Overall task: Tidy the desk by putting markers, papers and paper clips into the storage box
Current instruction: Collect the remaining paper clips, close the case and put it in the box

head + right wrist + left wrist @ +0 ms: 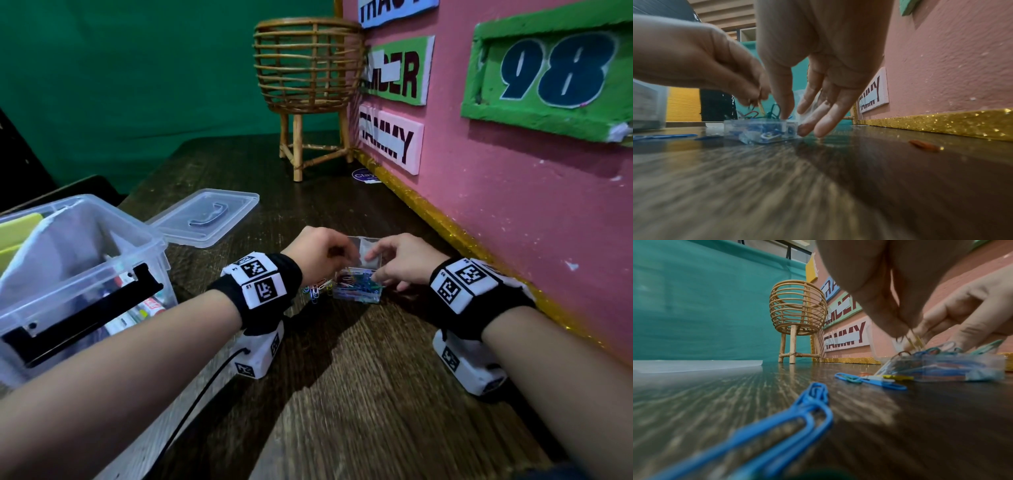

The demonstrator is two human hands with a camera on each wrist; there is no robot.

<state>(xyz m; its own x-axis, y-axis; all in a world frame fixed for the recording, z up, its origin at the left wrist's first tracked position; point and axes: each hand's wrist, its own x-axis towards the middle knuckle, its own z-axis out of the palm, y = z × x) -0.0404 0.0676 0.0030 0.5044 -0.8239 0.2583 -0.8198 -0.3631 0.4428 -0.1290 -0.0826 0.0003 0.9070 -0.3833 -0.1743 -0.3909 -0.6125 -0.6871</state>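
Wooden desk: left hand pinching paper clips.

A rattan basket stand sits on the wooden desk beside a pink board.

The room is dim, and the dark wood-grain counter carries broad arm shadows falling toward the viewer. Wide-angle distortion bends the head view's edges. In both wrist views the near counter and the closest blue paper clip are blurred; fingertips smear with motion.
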